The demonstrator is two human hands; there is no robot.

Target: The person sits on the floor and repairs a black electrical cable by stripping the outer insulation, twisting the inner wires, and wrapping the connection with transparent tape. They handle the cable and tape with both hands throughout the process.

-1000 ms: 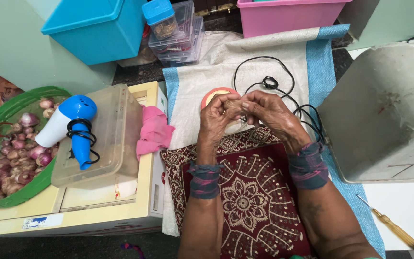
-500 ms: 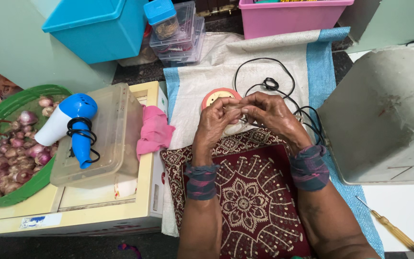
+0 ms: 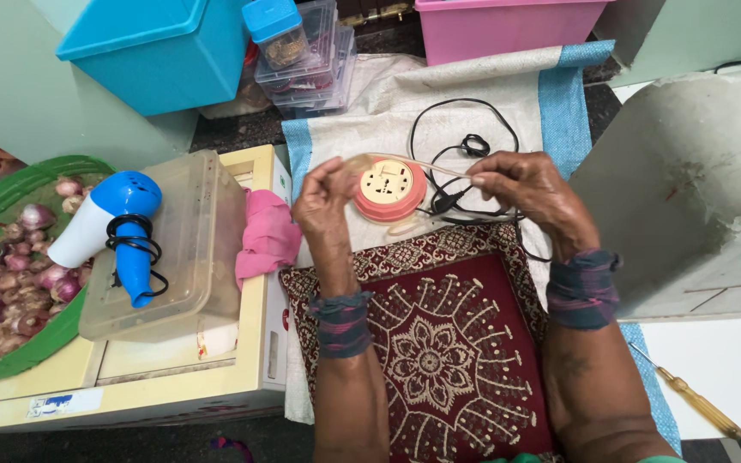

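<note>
- I stretch a thin, pale strip (image 3: 418, 161), tape or band, I cannot tell which, between my two hands, just above a round pink-rimmed socket box (image 3: 389, 189).
- My left hand (image 3: 326, 206) is closed, fingertips pinching the strip's left end, which looks bunched there.
- My right hand (image 3: 529, 190) is closed too, thumb and forefinger nipping the right end.
- The socket box lies on a white woven sack (image 3: 439, 94) with blue edges, near the top edge of a maroon patterned mat (image 3: 439, 360) under my forearms.
- A black cable (image 3: 465, 146) loops on the sack just beside the box, toward my right hand.
- At the sack's far edge stand a pink tub (image 3: 508, 26), stacked clear containers (image 3: 310, 60) and a blue bin (image 3: 160, 51).
- Left of the sack, a cream cabinet top (image 3: 173, 377) carries a clear plastic box (image 3: 190, 249), a pink cloth (image 3: 268, 236) and a blue-and-white hair dryer (image 3: 113, 227).
- Further left, a green basket (image 3: 10, 184) holds red onions (image 3: 10, 283).
- A yellow-handled screwdriver (image 3: 688, 394) lies at the lower right.
</note>
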